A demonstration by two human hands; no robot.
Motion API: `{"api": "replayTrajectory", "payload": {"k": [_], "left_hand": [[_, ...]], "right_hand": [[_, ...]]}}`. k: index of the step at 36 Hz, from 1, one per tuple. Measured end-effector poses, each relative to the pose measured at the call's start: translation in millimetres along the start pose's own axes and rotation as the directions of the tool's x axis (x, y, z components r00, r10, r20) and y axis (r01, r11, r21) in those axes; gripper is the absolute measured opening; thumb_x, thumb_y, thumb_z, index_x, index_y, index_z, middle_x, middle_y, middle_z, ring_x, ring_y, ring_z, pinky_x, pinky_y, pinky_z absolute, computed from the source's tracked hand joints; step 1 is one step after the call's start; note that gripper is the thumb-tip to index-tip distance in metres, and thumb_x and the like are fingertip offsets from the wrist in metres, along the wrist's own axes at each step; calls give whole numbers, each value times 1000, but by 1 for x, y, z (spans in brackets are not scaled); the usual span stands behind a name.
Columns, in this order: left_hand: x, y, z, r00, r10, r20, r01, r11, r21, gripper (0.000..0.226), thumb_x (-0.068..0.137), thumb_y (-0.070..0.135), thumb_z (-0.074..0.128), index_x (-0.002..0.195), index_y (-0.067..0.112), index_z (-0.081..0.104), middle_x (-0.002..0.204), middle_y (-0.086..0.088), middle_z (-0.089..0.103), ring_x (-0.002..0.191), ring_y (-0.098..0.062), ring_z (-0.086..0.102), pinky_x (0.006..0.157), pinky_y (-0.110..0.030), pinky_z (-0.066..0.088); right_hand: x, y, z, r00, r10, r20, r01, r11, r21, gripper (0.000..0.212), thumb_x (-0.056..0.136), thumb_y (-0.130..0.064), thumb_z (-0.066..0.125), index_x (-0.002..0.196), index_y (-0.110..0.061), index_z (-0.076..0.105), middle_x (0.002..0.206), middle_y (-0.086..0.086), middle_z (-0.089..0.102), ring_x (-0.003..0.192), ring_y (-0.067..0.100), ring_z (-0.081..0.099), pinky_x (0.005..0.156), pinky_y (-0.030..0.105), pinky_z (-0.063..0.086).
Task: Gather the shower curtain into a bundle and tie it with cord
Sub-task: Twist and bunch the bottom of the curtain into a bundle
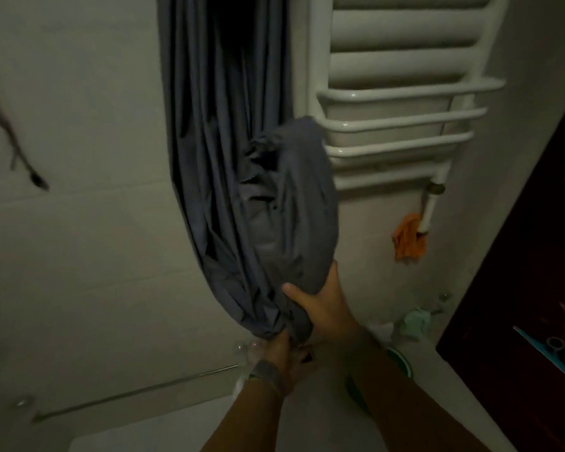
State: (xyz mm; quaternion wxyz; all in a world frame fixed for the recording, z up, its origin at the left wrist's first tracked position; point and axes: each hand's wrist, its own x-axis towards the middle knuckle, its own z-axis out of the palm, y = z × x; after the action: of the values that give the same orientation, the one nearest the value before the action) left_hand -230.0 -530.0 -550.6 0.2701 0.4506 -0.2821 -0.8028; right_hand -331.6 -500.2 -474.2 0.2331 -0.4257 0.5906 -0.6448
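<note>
A dark grey shower curtain (pixel 229 151) hangs in folds against the white tiled wall, its lower end doubled up into a thick loop. My right hand (pixel 320 305) grips the bottom of that folded bundle from the right, thumb across the cloth. Just below it, my left hand (pixel 282 353) is closed on the lowest point of the gathered fabric; a band sits on that wrist. A thin dark reddish cord (pixel 12 138) dangles against the wall at the far left, well away from both hands.
A white towel radiator (pixel 402 115) is mounted right of the curtain, with an orange cloth (pixel 410 238) on its pipe. A metal rail (pixel 134 393) runs low on the left. A dark door (pixel 535 288) stands at the right, with a green cloth (pixel 415 321) near the floor.
</note>
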Motion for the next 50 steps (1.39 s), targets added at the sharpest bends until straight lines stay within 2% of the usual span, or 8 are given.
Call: {"api": "replayTrajectory", "payload": {"k": [4,8,13,25,32,37,45,50], "left_hand": [[-26,4,-42,931,336,-142,-306,931,198,36,85,36,72,119,36,60,125,3,64,105,-21,63,92,-45,53],[-75,28,-99,963,202,176,-232,958,167,88,66,11,84,143,16,44,140,-4,56,117,-22,62,93,-36,53],[-104,131,-116,838,475,269,-529,828,188,126,45,63,88,150,46,20,151,22,38,136,-11,44,112,-39,36],[-53,183,-2,725,551,413,-682,493,540,99,69,43,86,150,24,32,144,10,52,123,3,54,93,-8,46],[-42,197,-5,743,613,269,-638,529,559,52,76,17,83,123,18,62,116,11,70,101,6,66,80,-8,51],[-33,202,-4,738,644,201,-622,535,571,47,74,20,85,116,16,64,107,7,69,87,10,62,68,0,47],[-42,209,-1,729,583,360,-652,428,626,44,86,21,74,128,26,60,125,11,64,112,3,60,92,-8,47],[-44,232,-23,762,525,379,-608,379,697,35,82,27,74,113,40,64,119,14,67,112,-5,60,89,-9,45]], "right_hand": [[3,-21,14,993,49,110,-53,998,35,91,72,-41,81,147,-26,31,145,-5,47,131,14,49,106,36,45],[8,-34,16,991,107,75,-111,992,57,79,79,-28,79,145,-26,35,141,-7,51,127,15,52,105,37,45],[8,-26,10,990,112,88,-115,993,25,99,60,-62,81,143,-32,37,140,-9,52,127,15,53,106,47,45],[13,-41,48,939,100,329,-21,971,-237,33,91,-16,61,122,-4,60,114,11,68,110,28,64,91,32,54],[56,-78,10,672,184,717,27,962,-272,50,88,-32,68,131,-35,43,124,-27,54,117,-5,50,97,5,39],[119,-99,-12,896,109,430,-160,983,85,99,77,-42,71,154,-34,9,156,-7,23,144,14,28,113,33,32],[130,-114,54,720,-105,686,150,989,-7,123,67,-46,82,153,-29,-5,157,-11,23,144,6,26,121,39,23],[123,-103,54,676,-168,718,-76,953,294,112,64,-46,84,150,-29,14,153,-10,37,139,7,38,107,24,41]]}}
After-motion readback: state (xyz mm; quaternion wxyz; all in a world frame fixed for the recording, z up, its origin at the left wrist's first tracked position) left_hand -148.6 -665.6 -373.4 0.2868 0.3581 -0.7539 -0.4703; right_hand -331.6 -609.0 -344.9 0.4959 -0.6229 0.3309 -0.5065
